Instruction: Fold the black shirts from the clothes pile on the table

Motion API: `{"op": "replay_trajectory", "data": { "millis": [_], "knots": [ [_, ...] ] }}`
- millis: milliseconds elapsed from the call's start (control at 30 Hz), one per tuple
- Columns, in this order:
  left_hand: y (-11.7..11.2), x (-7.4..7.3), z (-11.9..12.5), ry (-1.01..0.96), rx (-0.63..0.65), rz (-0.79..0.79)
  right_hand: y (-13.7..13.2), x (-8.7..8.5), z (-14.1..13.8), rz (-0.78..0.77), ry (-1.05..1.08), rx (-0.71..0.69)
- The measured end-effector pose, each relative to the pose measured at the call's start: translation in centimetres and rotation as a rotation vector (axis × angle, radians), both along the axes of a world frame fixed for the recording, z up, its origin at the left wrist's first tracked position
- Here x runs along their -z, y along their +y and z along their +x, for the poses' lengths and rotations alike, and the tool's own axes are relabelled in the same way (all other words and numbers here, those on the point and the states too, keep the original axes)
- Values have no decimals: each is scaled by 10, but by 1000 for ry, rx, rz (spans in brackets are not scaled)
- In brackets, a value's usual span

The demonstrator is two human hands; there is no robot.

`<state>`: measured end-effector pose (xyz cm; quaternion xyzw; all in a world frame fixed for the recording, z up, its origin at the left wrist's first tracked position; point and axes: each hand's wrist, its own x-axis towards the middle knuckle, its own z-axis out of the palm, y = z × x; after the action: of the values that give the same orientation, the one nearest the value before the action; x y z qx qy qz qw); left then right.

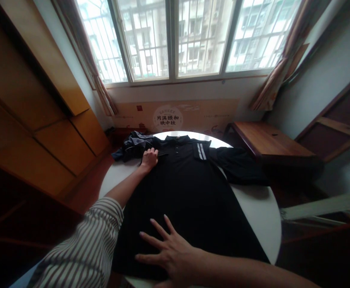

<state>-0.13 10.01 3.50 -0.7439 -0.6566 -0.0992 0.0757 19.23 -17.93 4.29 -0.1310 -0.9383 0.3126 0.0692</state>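
A black polo shirt (175, 192) lies spread on a round white table (257, 208), its collar towards the window and its hem towards me. Two pale stripes cross the sleeve on the right. At the shirt's left side, below the shoulder, my left hand (150, 159) is closed with curled fingers on the fabric; its fingertips are partly hidden. Down near the hem, my right hand (172, 250) rests flat on the cloth, fingers spread wide, holding nothing.
Crumpled dark clothing (136, 144) sits at the table's far left. Another black garment (239, 166) lies along the right edge. A wooden side table (271, 138) stands at the back right, and wooden cabinets (55, 128) line the left.
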Motion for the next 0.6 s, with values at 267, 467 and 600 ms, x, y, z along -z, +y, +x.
{"op": "replay_trajectory", "data": {
  "millis": [267,467,600],
  "knots": [
    [25,-25,-3,-154,-226,44,1,-1,1,22,5,2],
    [23,-5,15,-209,-82,-188,1,2,0,12,3,3],
    [50,-15,9,-239,-94,-148,2,9,-1,53,5,-8]
  ]
}}
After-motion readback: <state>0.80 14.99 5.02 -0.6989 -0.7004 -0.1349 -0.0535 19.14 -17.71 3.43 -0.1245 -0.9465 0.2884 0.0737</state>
